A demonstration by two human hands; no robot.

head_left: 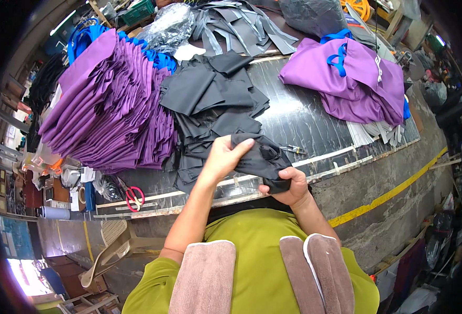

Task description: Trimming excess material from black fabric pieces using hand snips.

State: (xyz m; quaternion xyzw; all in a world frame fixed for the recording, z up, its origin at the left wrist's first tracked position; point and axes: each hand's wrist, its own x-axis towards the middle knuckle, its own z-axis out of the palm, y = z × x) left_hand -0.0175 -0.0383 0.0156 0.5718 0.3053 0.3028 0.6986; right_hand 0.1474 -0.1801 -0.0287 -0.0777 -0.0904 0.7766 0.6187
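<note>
One bunched black cloth [260,156] spans between the left hand [224,158], its thumb pressing the upper-left end, and the right hand [294,188], gripping the lower-right end, above the desk [305,123].

Black cloth [265,158] is partly hiding the left hand [224,158]. A green shirt [257,261] is being cropped at six o'clock.
</note>
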